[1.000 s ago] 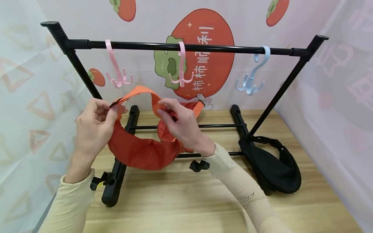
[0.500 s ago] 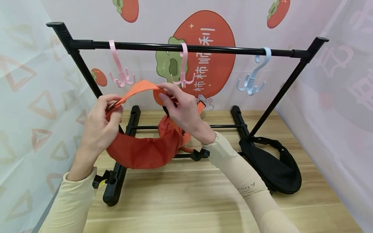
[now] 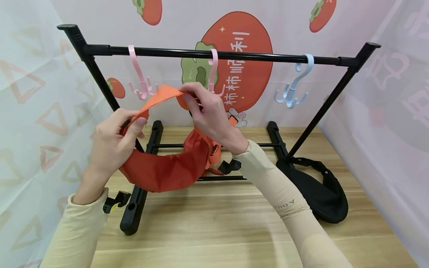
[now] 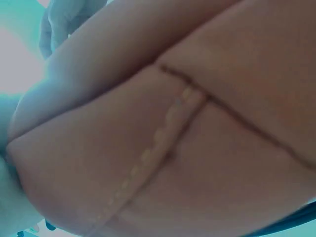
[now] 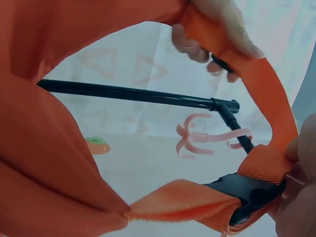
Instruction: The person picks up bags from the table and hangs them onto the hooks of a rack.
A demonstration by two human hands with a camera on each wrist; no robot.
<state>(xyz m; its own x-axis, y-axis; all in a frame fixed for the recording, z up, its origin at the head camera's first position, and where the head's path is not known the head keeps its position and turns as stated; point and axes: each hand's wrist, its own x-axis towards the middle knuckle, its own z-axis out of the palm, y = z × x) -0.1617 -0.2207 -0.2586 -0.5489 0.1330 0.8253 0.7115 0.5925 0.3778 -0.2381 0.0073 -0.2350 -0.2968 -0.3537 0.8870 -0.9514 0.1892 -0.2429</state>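
Note:
A red fabric shoulder bag [image 3: 164,174] hangs in a curve between the two hands, with an orange webbing strap [image 3: 160,97] arched above it. At the strap's left end, the left hand [image 3: 112,143] pinches it between thumb and fingers. The right hand [image 3: 212,115] grips the strap farther along, in front of the middle pink hook [image 3: 213,72]. In the right wrist view a black buckle [image 5: 247,190] sits on the strap beside the right hand's fingers [image 5: 301,197]. Stitched red fabric [image 4: 113,163] fills most of the left wrist view.
A black rack stands behind, its crossbar [image 3: 254,57] carrying a left pink hook [image 3: 142,89] and a light blue hook [image 3: 291,95]. A black bag [image 3: 321,197] lies by the rack's right foot. Printed cloth walls surround the wooden tabletop [image 3: 214,230].
The right hand has risen with the strap, which is now drawn up straighter toward the hooks. The left hand has risen slightly too and still holds its end.

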